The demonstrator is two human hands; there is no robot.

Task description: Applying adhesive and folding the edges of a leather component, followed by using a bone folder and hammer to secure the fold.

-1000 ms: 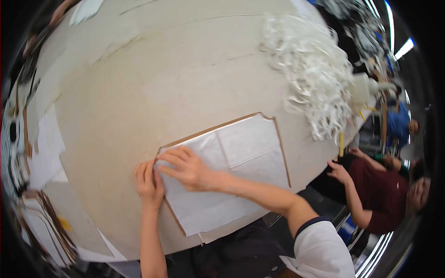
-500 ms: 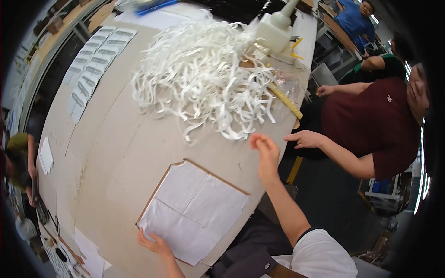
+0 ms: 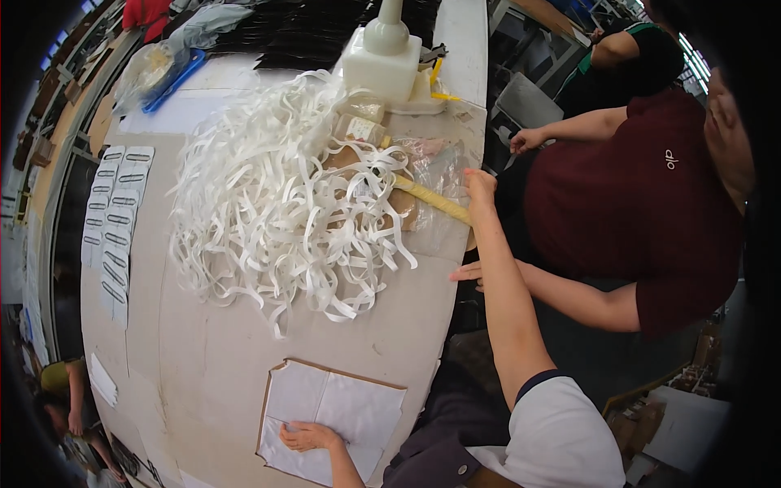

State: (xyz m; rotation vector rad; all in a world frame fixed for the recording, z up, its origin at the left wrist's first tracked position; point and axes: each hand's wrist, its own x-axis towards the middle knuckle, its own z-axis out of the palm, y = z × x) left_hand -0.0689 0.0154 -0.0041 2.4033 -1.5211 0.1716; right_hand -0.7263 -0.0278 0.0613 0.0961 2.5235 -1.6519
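A pale panel point(image 3: 370, 407) with a thin brown border lies flat on the surface point(image 3: 211, 358), close to the right edge at its lower end, presumably to be within easy reach of both hands. The left hand point(image 3: 307, 437) rests on the panel with its grip open, fingers loosely extended and closed on nothing; the flat palm probably keeps the piece from sliding. The right hand point(image 3: 480, 189) stretches up along the same edge, near the end of a yellow-wrapped handle point(image 3: 435, 202); whether that grip is open or closed on anything I cannot tell. The handle slants toward the edge beside a clear plastic sheet point(image 3: 447, 159), which seems to leave its end accessible. A heap of white ribbons point(image 3: 268, 203) covers the upper middle, perhaps loose so that separate strips pull free. Beyond it a white bottle point(image 3: 381, 71) stands upright, nozzle up, likely to prevent leaks
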